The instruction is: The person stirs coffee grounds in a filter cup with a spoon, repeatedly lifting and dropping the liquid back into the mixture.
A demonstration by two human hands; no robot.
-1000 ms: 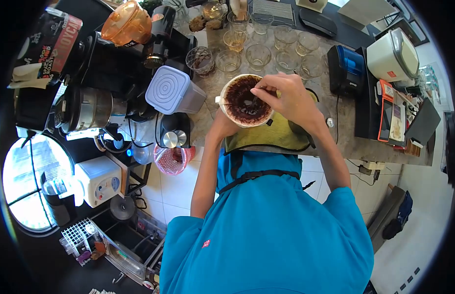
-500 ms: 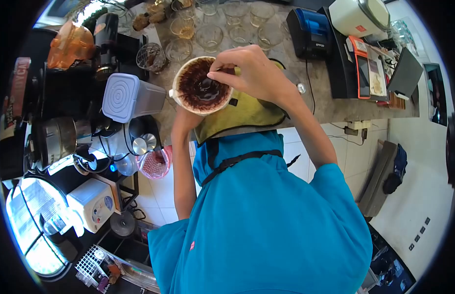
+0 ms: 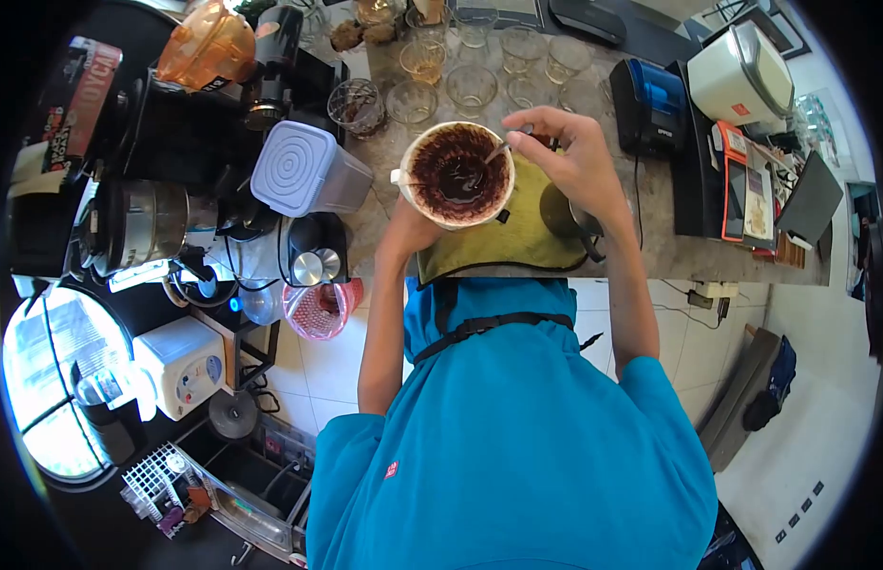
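A white cup with wet coffee grounds caked on its inner wall and dark liquid at the bottom is tilted toward me over the counter. My left hand supports it from below and the left side, its fingers mostly hidden behind it. Between thumb and fingers, my right hand pinches a thin metal spoon at the cup's right rim; its lower end reaches inside. Under the cup lies an olive-green cloth with a dark border. A dark metal pitcher stands on the cloth, partly behind my right hand.
Several clear glasses stand behind the cup. Left are a lidded grey plastic container and a glass with dark contents. Right, a black-and-blue printer sits on the counter. Below left is a pink basket.
My right hand has moved from over the cup's opening to its right rim, showing the spoon. The view has shifted, so the surroundings sit further right. The left hand still supports the cup.
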